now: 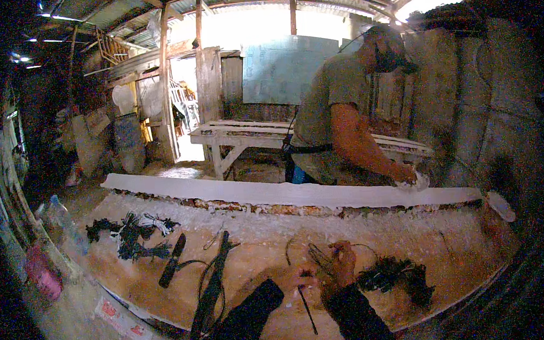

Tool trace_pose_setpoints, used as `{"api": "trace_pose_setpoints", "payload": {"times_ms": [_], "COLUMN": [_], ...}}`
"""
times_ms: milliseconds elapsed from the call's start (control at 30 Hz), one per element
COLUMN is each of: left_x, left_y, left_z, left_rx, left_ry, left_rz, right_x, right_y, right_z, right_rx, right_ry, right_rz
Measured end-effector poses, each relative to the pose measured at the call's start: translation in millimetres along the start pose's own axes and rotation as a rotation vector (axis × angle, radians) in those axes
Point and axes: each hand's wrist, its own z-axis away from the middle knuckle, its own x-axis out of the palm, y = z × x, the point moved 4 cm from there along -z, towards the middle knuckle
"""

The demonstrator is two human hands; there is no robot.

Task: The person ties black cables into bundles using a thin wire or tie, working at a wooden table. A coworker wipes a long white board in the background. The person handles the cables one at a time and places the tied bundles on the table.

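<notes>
My right hand (343,263) has its fingers curled round a looped bundle of thin cord (320,257) above the worktable. My left hand (303,277) is closed beside it, pinching part of the cord; its fingers are small and partly blurred. A thin dark strand (308,311) runs toward me below the left hand. Right of my hands lies a dark tangle of cords (397,278). To the left lie a long dark strap-like strip (212,290), a knife-like tool with a dark handle (172,261), and a pile of dark cord bundles (134,236).
A long white moulding (273,193) runs along the far side of the dusty wooden table (260,294). Behind it a co-worker (336,111) leans over, one hand at its right part. A white bench (239,135) stands farther back. A clear plastic bottle (60,215) is at far left.
</notes>
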Motion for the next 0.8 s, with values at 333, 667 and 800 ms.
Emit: {"api": "trace_pose_setpoints", "payload": {"times_ms": [333,667,800], "left_x": [-78.1,-92.0,-83.9], "left_y": [-51.0,-50.5,-60.0], "left_z": [20.8,18.5,9.8], "left_rx": [-0.167,-0.057,-0.136], "left_ry": [0.844,0.949,0.712], "left_rz": [0.102,-0.287,-0.347], "right_x": [18.7,33.7,31.5], "right_y": [-4.5,-21.2,5.9], "right_z": [29.2,44.1,51.0], "right_rx": [0.49,0.265,0.768], "right_ry": [-0.387,-0.897,-0.712], "right_rz": [-0.37,-0.621,-0.807]}}
